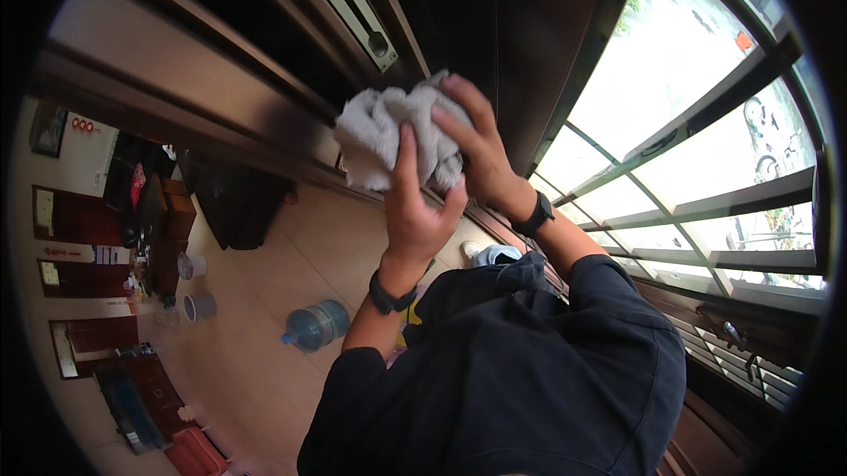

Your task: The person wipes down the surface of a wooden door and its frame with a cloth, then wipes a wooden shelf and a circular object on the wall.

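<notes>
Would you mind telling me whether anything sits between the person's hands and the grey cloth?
Nothing visible does. The left hand and the right hand both grip the bunched grey cloth directly, fingers pressed into it, held up in front of the dark door frame.

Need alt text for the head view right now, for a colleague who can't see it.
Both hands bunch a grey cloth in front of a dark brown door frame: the left hand grips it from below, the right hand from the side. Each wrist wears a black band. A barred window is bright at right; a water jug lies on the tiled floor at left.
</notes>
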The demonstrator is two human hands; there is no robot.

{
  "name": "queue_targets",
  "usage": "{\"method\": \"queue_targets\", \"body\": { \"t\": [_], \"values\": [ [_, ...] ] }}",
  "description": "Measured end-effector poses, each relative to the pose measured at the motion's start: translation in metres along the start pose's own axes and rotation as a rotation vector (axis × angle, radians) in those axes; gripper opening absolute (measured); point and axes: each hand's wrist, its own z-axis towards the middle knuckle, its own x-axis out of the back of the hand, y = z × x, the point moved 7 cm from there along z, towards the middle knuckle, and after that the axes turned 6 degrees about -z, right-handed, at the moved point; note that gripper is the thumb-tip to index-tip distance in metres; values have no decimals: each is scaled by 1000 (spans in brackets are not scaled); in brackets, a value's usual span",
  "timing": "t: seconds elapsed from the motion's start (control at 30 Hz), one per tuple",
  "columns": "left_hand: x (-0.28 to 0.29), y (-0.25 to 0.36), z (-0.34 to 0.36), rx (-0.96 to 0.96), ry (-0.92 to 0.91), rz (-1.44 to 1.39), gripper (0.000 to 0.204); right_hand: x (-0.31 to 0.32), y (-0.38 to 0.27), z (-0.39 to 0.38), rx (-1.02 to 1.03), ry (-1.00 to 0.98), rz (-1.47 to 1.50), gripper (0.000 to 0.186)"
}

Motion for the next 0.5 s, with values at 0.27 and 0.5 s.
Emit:
{"method": "queue_targets", "body": {
  "t": [0.27,0.5],
  "values": [
    [-39,-56,11,187,-140,-2,62,-22,61,-33,-289,4,115,59],
    [-60,-74,-21,335,-344,108,66,-29,80,-81,-612,-183,160,53]
  ]
}}
